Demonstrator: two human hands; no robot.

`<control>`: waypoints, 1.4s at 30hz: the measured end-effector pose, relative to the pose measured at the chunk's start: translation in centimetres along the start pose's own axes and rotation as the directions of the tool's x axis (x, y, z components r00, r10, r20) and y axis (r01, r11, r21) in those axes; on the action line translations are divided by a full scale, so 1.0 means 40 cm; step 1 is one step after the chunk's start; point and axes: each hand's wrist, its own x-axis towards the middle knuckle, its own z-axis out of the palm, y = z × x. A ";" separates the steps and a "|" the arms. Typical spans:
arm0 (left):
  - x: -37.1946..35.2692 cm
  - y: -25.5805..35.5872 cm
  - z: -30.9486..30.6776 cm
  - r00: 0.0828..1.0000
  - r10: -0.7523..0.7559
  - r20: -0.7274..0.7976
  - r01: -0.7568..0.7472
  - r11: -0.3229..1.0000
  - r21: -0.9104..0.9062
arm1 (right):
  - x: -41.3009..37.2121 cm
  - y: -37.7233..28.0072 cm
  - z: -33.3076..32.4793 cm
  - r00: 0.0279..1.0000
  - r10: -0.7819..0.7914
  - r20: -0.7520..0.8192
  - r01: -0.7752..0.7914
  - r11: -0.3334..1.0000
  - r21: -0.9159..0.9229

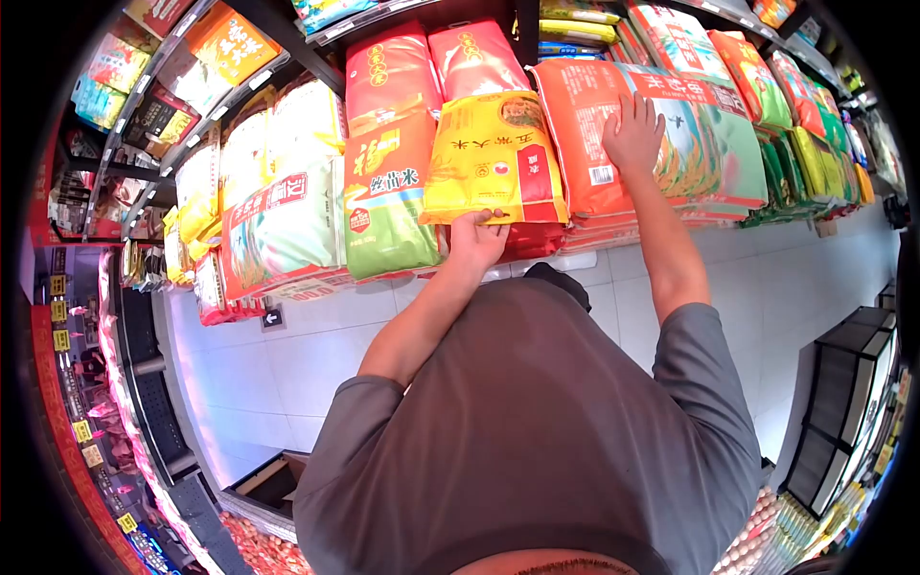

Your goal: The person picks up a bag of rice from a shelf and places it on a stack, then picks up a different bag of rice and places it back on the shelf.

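A yellow rice bag [494, 168] with a red label lies flat among larger bags. My left hand [477, 240] is closed on its near edge, fingers on top of the rim. Farther right, my right hand [634, 139] rests with fingers spread on a large orange-red and green bag [704, 158], holding nothing. Left of the yellow bag is a red and green bag [391, 196]. Two red bags [393, 72] stand behind.
More bags, such as a white and green one [287, 216], are stacked at the left. Shelves [163, 120] with packages rise behind. A tiled floor [335, 350] lies below the stacks, and a black-framed rack [839, 402] stands at the right.
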 end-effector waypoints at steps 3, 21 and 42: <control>0.029 -0.005 -0.056 1.000 -0.016 0.017 0.016 1.000 -0.014 | 0.004 -0.003 0.002 1.000 0.004 0.019 -0.004 1.000 0.000; 0.060 -0.107 -0.247 0.954 0.186 0.233 -0.204 0.978 0.052 | -0.138 -0.059 -0.079 0.938 -0.324 0.122 0.316 0.945 0.082; -0.046 -0.313 -0.384 0.976 0.200 0.087 -0.191 0.976 -0.103 | -0.133 -0.016 -0.077 0.884 -0.391 0.258 0.380 0.920 0.091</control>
